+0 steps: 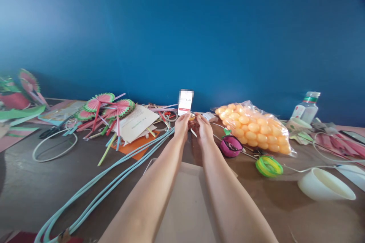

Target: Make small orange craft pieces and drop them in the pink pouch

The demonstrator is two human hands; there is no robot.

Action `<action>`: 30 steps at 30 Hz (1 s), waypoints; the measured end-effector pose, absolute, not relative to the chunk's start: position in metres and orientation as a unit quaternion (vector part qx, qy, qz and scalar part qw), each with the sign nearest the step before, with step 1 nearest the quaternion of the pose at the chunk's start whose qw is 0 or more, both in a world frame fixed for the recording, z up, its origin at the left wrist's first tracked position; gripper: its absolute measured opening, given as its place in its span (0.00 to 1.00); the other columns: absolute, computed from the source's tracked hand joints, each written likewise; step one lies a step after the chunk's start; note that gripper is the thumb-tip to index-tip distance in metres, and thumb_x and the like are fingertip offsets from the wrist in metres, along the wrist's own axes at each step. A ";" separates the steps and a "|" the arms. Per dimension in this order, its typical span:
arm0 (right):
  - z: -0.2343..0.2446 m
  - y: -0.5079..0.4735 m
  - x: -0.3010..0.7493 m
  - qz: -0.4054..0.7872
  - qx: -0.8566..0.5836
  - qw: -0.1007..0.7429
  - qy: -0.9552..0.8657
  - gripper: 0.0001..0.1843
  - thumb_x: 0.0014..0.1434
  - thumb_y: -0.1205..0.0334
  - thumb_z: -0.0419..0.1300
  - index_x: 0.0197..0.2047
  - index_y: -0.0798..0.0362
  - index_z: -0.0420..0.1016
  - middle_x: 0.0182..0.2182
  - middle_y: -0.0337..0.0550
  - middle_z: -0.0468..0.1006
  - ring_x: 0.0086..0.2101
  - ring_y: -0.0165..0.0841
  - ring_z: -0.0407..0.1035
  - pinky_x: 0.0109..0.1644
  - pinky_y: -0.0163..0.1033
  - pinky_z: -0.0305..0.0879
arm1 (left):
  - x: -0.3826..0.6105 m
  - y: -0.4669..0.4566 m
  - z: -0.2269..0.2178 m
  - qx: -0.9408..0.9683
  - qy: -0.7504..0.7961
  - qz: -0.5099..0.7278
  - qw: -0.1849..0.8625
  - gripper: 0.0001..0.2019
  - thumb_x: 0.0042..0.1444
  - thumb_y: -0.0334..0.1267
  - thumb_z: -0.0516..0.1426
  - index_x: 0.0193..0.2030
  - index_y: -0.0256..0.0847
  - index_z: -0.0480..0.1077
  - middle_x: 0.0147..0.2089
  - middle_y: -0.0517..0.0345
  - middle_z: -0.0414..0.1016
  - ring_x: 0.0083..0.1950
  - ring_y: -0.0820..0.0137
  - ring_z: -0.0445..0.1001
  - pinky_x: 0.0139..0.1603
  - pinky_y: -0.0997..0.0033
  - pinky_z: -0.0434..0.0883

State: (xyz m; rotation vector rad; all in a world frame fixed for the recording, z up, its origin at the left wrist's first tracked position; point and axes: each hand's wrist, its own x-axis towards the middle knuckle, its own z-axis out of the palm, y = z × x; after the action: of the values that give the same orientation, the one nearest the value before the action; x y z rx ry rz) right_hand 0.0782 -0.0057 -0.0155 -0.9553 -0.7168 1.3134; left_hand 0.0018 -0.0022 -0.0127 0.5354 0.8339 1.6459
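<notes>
Both my arms reach forward over the table, and the hands almost meet in front of a lit phone (184, 104) propped upright. My left hand (181, 124) is closed, its fingertips on a small shiny gold-coloured piece (192, 115). My right hand (204, 128) is closed just beside it, fingers curled toward the same piece. Below the fingers, between the hands, a thin white pointed thing (194, 133) sticks out. What the right fingers grip is too small and hidden to make out.
Pink-and-green paper fans (99, 102), papers (135, 121) and light-blue tubes (114, 174) lie left. To the right are a clear bag of orange balls (253, 127), a purple pouch (230, 146), a yellow-green round item (268, 166), a white bowl (310, 188) and a bottle (308, 108). A blue wall (182, 34) rises behind.
</notes>
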 end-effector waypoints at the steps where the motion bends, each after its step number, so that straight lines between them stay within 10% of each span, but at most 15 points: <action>1: -0.015 -0.006 0.078 0.575 -0.410 0.631 -0.321 0.21 0.47 0.55 0.67 0.46 0.48 0.80 0.35 0.38 0.82 0.29 0.29 0.72 0.30 0.32 0.68 | 0.002 -0.003 -0.013 0.230 0.353 0.704 0.572 0.16 0.47 0.45 0.68 0.34 0.33 0.75 0.27 0.56 0.74 0.24 0.77 0.70 0.29 0.76 0.69; 30: -0.021 0.001 0.077 0.569 -0.394 0.648 -0.320 0.23 0.46 0.53 0.68 0.47 0.51 0.81 0.33 0.39 0.82 0.30 0.31 0.74 0.30 0.33 0.68 | 0.004 -0.001 -0.016 0.271 0.340 0.697 0.570 0.13 0.48 0.40 0.68 0.37 0.34 0.77 0.30 0.54 0.76 0.28 0.75 0.73 0.35 0.73 0.74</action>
State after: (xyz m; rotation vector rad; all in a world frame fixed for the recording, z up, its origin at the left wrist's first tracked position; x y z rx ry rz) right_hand 0.0772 0.0010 -0.0211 -0.8950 -0.7280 1.2929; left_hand 0.0044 -0.0007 -0.0160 0.6369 0.7985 1.6346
